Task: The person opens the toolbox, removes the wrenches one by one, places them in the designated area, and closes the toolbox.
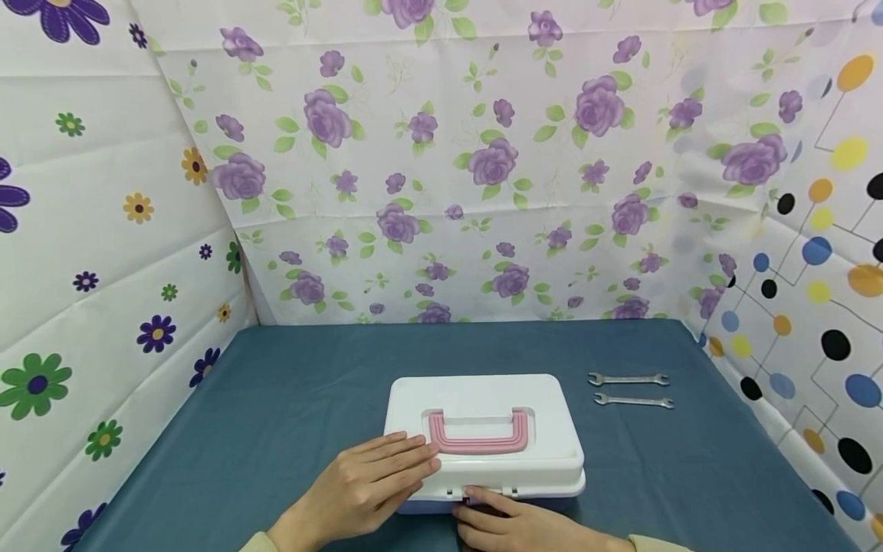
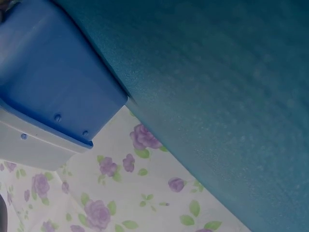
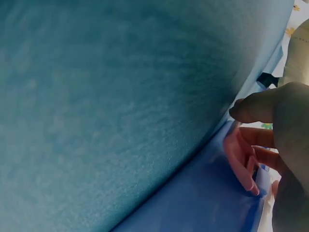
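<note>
A toolbox with a white lid (image 1: pixel 483 391) and a blue base (image 2: pixel 58 72) stands on the table, its lid down. A pink carrying handle (image 1: pixel 479 445) lies folded flat in the lid. My left hand (image 1: pixel 369 479) rests on the front left of the lid, fingers straight and together, tips near the handle. At the middle of the front side, my right hand (image 1: pixel 507 525) pinches a pink latch (image 3: pixel 237 157). The right wrist view shows this latch standing out from the blue base, with fingers on both sides. The left hand is outside the left wrist view.
Two double-ended open wrenches, a far one (image 1: pixel 628 379) and a near one (image 1: pixel 633 402), lie side by side to the right of the toolbox. A blue-green cloth (image 1: pixel 276 406) covers the table. Patterned curtains (image 1: pixel 441 153) enclose the back and both sides.
</note>
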A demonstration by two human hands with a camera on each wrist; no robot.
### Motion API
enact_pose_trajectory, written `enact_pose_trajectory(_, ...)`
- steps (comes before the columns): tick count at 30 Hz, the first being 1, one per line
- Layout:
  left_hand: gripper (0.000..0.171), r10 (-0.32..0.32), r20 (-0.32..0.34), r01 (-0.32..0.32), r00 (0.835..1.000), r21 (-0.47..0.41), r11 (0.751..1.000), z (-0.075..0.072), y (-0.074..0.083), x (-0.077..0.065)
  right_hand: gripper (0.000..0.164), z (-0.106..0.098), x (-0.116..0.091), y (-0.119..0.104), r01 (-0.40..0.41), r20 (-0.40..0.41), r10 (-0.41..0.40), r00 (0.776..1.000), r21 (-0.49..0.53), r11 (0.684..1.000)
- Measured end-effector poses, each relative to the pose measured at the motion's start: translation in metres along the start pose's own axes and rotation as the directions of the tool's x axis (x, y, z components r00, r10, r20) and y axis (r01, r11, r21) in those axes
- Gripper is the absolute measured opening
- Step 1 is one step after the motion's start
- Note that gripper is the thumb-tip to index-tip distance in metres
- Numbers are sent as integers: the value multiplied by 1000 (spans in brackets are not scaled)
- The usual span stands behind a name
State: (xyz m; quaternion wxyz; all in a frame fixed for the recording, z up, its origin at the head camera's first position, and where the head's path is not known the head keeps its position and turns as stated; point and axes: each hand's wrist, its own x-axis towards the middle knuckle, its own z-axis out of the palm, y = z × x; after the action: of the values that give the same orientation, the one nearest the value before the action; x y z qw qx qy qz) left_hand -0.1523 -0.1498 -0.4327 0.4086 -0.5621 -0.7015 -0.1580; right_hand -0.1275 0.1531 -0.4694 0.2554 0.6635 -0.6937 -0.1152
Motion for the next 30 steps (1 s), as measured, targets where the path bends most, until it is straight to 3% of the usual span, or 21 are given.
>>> enact_pose_trajectory(4,33,-5,8,5,1000,2,1000,0,0,0,40,0,0,-2,-5,-29,7,1000,59,998)
enact_pose_trajectory(17,33,-12,17,11,1000,5,1000,-1,-1,0,42,-2,0,-3,-48,-13,51,999,173,984)
enact_pose_trajectory(30,33,-13,6,13,1000,-3,1000,0,0,-1,39,-11,1,-1,-44,-22,48,999,147,988)
